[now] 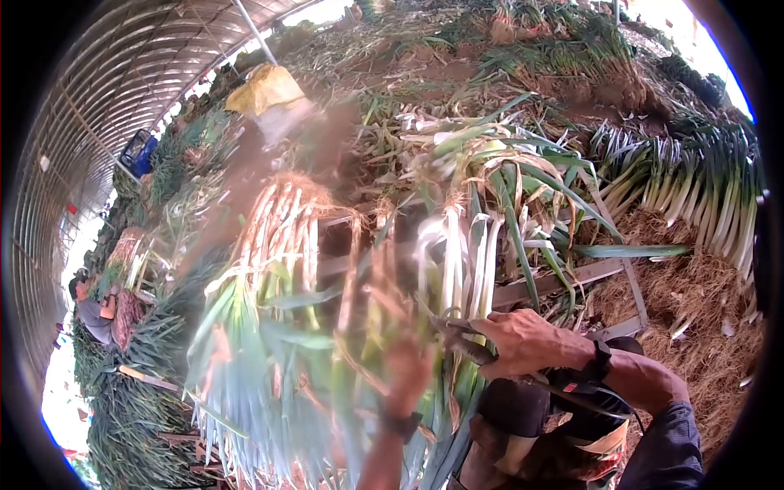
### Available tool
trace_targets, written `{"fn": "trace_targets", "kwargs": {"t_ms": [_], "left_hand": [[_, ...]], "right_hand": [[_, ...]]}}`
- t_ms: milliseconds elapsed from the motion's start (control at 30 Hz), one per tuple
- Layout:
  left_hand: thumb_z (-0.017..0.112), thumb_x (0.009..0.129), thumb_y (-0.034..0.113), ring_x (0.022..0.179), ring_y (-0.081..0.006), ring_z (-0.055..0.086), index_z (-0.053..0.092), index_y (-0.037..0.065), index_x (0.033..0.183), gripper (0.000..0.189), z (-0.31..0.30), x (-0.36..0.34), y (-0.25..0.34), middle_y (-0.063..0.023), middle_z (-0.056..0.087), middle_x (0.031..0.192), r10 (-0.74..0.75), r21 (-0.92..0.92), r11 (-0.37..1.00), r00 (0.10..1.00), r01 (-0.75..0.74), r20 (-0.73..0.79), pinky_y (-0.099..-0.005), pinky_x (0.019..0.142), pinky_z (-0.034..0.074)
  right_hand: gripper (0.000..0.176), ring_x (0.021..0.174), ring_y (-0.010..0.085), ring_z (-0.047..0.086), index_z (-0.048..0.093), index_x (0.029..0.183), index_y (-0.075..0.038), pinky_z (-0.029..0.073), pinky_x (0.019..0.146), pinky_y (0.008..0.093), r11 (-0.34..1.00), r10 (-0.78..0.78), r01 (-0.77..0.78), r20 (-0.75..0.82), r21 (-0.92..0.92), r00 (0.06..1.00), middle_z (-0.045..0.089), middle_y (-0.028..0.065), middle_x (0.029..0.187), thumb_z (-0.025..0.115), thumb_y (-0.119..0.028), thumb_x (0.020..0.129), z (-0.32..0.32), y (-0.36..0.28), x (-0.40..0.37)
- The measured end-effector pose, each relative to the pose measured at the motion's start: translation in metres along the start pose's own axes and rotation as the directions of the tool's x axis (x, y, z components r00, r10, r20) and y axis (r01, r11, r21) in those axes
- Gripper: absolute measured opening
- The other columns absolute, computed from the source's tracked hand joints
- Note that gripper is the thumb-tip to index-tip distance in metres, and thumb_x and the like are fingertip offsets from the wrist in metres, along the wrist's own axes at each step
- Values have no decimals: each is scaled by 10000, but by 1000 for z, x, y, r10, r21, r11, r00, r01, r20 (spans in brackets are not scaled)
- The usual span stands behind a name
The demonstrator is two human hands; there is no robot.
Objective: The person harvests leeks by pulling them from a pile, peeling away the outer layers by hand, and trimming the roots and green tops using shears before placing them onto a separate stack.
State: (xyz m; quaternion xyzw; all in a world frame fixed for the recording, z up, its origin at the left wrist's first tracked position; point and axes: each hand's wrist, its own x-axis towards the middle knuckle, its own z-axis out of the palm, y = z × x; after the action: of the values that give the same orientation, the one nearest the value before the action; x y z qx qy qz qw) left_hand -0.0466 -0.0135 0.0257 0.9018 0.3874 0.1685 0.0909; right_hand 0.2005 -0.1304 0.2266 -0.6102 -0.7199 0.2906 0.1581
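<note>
A heap of long green onions (278,359) lies in front of me, with brown roots upward and green leaves hanging down. My right hand (523,343) is closed round a dark hand tool (467,341) whose narrow head points left, at a bunch of white, cleaned stalks (454,257). Its exact kind is not clear. My left hand (406,371) is smeared by motion over the green leaves, left of the tool. Blurred brown stalks (384,286) stand just above it; whether its fingers hold one is not visible.
A wooden frame (563,282) supports the onions. Trimmed onions (694,184) lie in a row at right, above loose roots (686,318). A yellow container (265,88) stands at the back. Another person (94,314) sits at far left. A thin cord (584,402) crosses by my knees.
</note>
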Motion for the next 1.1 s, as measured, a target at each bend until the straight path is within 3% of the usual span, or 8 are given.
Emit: {"fn": "trace_targets", "kwargs": {"t_ms": [133,267,300,400,467,700,833,1100], "left_hand": [[683,873,305,1258,-354,481,575,107,1315,496,-25,10,11,-172,538,1360,-243,29,970,963,241,113,-546,1021,393],[665,854,265,1241,-346,517,612,33,1232,447,8,-3,25,-183,582,1311,11,72,997,990,-21,139,-488,999,444],[633,888,226,1225,-354,525,601,9,1249,422,10,-8,26,-187,593,1296,110,3,994,993,-110,-46,-478,1022,443],[599,913,164,1227,-362,520,587,15,1281,398,19,-17,24,-183,600,1281,-152,-520,774,903,362,403,-464,1047,440],[593,920,136,1202,-365,537,584,40,1293,385,23,-24,16,-174,606,1265,-35,-702,674,960,228,279,-452,1034,460],[596,910,115,1129,-374,591,588,82,1284,375,13,-39,2,-164,625,1221,-53,-130,991,993,39,-107,-459,950,515],[615,866,137,1182,-377,565,615,38,1205,353,-26,-15,10,-177,614,1243,-289,-209,947,929,243,-232,-489,1017,461],[606,891,183,1082,-435,607,550,43,1278,416,-42,8,12,-214,613,1218,-353,-26,935,935,354,36,-515,942,501]], "right_hand": [[638,797,408,664,542,1204,13,521,695,497,999,-28,32,88,-44,996,649,205,929,736,-389,748,7,-3,11],[617,783,398,664,564,1188,6,521,688,491,989,70,-48,157,-141,985,653,194,917,737,-388,746,11,-5,19],[603,774,397,661,573,1171,7,521,684,490,998,19,-10,149,-64,989,653,194,907,736,-388,746,11,-5,18],[564,739,392,651,596,1119,13,519,672,489,992,-106,95,137,83,985,650,196,880,734,-387,747,12,-3,17],[541,711,385,645,607,1084,20,517,664,489,987,-157,147,155,71,975,648,200,865,731,-384,746,14,-4,20],[562,679,383,634,562,1062,34,502,627,488,988,-4,23,126,-151,992,607,197,824,722,-396,738,26,-6,35],[531,669,381,626,569,1029,33,505,601,478,998,-12,23,208,-52,978,615,204,834,713,-382,730,17,-18,33],[506,600,367,635,583,989,58,518,550,477,979,-22,50,140,-197,990,626,197,765,715,-344,712,49,6,58]]}}
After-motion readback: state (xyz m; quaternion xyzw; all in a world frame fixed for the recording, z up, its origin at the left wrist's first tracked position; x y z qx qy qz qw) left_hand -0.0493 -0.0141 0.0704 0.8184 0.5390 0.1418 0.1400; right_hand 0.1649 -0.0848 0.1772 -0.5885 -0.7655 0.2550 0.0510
